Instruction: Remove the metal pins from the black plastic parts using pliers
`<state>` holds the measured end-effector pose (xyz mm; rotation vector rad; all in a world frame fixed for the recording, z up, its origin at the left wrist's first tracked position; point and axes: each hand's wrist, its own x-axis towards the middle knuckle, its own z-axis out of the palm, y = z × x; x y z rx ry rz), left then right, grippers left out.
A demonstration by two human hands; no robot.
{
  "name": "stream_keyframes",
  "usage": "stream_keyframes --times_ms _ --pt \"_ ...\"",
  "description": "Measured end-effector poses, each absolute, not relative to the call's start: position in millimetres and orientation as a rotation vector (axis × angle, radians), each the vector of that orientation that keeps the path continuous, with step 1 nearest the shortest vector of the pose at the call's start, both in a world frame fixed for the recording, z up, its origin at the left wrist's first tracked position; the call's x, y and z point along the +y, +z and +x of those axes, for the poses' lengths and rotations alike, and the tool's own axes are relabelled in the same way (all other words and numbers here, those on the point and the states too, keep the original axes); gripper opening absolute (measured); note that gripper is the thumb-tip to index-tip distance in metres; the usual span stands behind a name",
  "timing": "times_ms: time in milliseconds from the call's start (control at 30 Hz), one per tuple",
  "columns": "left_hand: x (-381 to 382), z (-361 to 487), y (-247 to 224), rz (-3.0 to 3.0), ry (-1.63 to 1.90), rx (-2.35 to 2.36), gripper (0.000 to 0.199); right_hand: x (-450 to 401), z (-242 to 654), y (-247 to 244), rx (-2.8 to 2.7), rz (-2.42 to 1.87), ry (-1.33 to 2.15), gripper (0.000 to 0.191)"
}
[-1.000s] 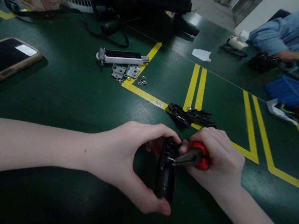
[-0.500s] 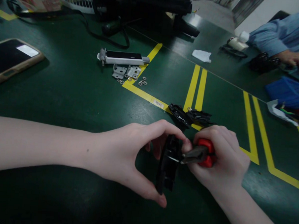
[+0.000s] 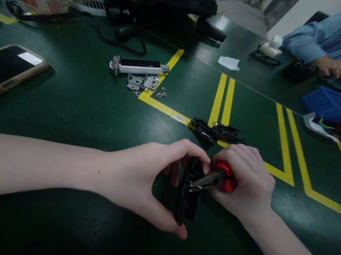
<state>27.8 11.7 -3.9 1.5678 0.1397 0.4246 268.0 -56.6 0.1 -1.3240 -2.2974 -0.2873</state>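
Note:
My left hand (image 3: 155,180) grips a black plastic part (image 3: 187,197) by its two ends, between thumb and fingers. Wrapped round the red handles of a pair of pliers (image 3: 209,181) is my right hand (image 3: 244,178). The jaws of the pliers lie over the inner side of the black part; whether they pinch anything is too small to tell. Just beyond my hands, two more black plastic pieces (image 3: 204,130) (image 3: 228,133) rest on the yellow tape, with a small ring beside them.
On the green table (image 3: 73,110) are a phone (image 3: 12,69), a white and black device (image 3: 141,66), metal brackets (image 3: 151,82) and several small rings (image 3: 162,93). Cables and a blue tray (image 3: 325,104) lie further off. At the far right is another person's hand (image 3: 333,67).
The pliers and my right hand have moved left, bringing the jaws over the black part. That part has tilted slightly in my left hand. The other person's hand has shifted a little.

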Motion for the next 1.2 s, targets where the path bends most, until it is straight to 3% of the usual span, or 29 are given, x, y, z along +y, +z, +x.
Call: stream_keyframes --times_ms 800,1200 --pt "10.5 26.3 1.9 1.554 0.324 0.21 0.072 -56.4 269.2 1.4 -2.331 -1.307 -0.138 0.019" --pt "10.4 23.6 1.9 1.782 0.27 0.249 0.08 -56.9 271.9 1.2 -2.403 -1.253 -0.143 0.018"
